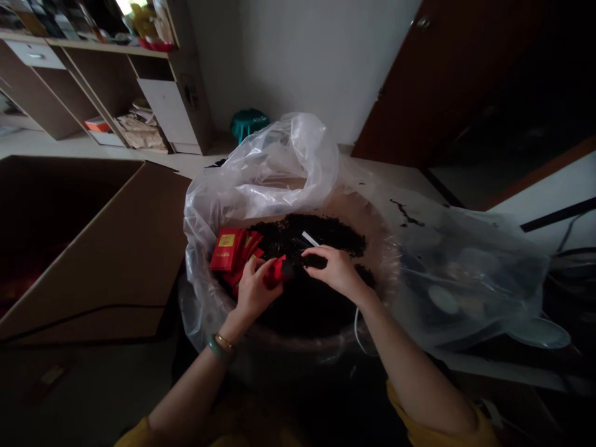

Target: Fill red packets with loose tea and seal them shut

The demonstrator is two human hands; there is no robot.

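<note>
My left hand is closed round a small red packet, whose dark opening faces right. A few centimetres away, my right hand has its thumb and fingers curled round some dark shredded leaves; poor light blurs their detail. Both hands are over a round basin lined with clear plastic, holding a heap of the dark leaves. Several red packets with yellow labels lie stacked inside at the left. A white strip sticks up just behind my right fingers.
A large cardboard box stands open at the left. Bunched clear plastic rises behind the basin, and more plastic sheet spreads to the right. Farther back are a green bin, a shelf unit and a brown door.
</note>
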